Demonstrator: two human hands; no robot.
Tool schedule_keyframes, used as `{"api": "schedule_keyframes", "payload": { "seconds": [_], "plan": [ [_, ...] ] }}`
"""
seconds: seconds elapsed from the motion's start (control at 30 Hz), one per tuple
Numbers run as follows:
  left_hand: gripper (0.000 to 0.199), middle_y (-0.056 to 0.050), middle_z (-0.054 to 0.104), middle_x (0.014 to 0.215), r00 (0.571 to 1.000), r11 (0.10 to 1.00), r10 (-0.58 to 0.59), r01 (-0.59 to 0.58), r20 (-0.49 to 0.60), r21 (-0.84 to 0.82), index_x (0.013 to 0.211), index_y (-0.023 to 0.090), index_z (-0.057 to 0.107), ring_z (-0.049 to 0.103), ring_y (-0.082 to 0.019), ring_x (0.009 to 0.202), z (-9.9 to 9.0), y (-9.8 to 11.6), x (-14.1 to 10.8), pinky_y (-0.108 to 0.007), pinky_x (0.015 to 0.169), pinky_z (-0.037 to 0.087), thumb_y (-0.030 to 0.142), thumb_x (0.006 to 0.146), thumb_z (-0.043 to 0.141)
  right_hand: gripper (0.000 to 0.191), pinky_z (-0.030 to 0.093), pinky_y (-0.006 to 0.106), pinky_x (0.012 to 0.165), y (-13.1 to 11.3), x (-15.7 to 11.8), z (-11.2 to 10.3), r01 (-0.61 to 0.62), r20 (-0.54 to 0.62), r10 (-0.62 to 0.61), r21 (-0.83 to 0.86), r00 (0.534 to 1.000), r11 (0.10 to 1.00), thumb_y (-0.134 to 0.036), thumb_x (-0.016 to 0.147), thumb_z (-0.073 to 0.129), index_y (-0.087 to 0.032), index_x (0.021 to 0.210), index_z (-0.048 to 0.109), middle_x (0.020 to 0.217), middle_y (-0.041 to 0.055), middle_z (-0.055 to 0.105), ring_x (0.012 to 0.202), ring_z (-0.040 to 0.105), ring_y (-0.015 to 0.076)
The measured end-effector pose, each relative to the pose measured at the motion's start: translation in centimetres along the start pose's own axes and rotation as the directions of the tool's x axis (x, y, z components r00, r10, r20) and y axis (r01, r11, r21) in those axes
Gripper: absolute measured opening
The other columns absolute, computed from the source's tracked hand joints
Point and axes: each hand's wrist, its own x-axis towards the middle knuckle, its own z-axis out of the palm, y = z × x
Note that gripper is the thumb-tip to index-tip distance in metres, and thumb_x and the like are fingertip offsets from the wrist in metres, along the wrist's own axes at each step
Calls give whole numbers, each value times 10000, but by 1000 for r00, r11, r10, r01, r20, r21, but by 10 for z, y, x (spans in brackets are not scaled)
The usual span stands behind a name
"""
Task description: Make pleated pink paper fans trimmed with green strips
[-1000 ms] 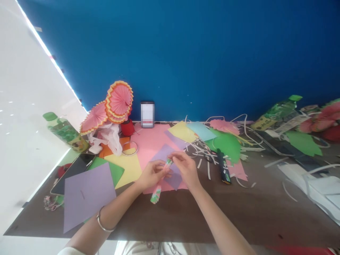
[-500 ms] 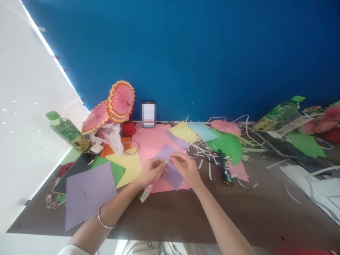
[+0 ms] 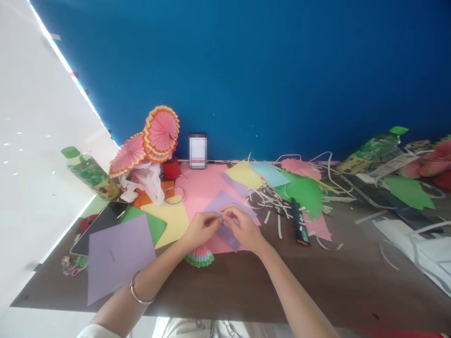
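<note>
A pleated paper fan in pink, white and green spreads out below my left hand. That hand is closed on the fan, and most of the folds are hidden behind it. My right hand pinches at the left fingertips, where a small green edge of the folded paper shows. Both hands are just above a purple paper sheet, which overlaps a large pink sheet.
Purple paper and a dark tablet lie left. Finished pleated fans, a bottle and a phone stand behind. White paper strips, a black-handled cutter and green paper lie right.
The folded strip that hung narrow below my left hand has fanned out into a small spread of pleats. My right hand has come a little closer to the left fingertips.
</note>
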Motion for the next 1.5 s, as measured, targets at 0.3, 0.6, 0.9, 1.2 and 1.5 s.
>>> {"api": "schedule_keyframes", "payload": {
  "seconds": [0.3,0.6,0.9,1.2,1.5],
  "plan": [
    [251,-50,660,653,980,908,-194,199,50,-368,711,111,667,421,-63,429,0,-6,5,-209,454,354,344,720,572,185,428,321,742,-5,-4,7,74,-68,-74,-7,995,997,-344,866,394,-224,738,454,858,49,502,807,503,178],
    [381,-76,673,905,932,866,-314,202,-182,-457,909,134,638,634,-155,743,-14,-27,21,-284,731,497,460,715,606,159,267,536,919,58,14,-42,-324,-513,106,-357,852,876,-295,705,554,-188,592,589,1068,101,546,1084,388,310],
    [444,-107,653,1006,934,943,-248,173,-257,-283,1092,142,572,628,-205,885,-9,-34,20,-335,821,482,404,736,609,161,179,637,881,100,15,-59,-497,-563,165,-508,810,703,-249,671,563,-183,529,601,1227,98,471,1166,279,383],
    [400,-132,595,1118,938,994,-102,80,-333,-78,1076,134,588,553,-216,1046,-6,-60,28,-361,937,405,321,724,612,197,257,499,882,98,12,-66,-457,-656,72,-439,751,774,-343,705,534,-178,649,625,1098,125,545,1054,385,312],
    [335,-82,546,1223,911,975,-161,87,-379,-206,1082,189,569,488,-190,1150,-17,-35,36,-353,1002,350,153,754,512,268,332,417,818,82,11,-64,-334,-672,-150,-534,726,777,-257,841,356,-155,833,604,921,118,607,907,471,258]
  ]
}}
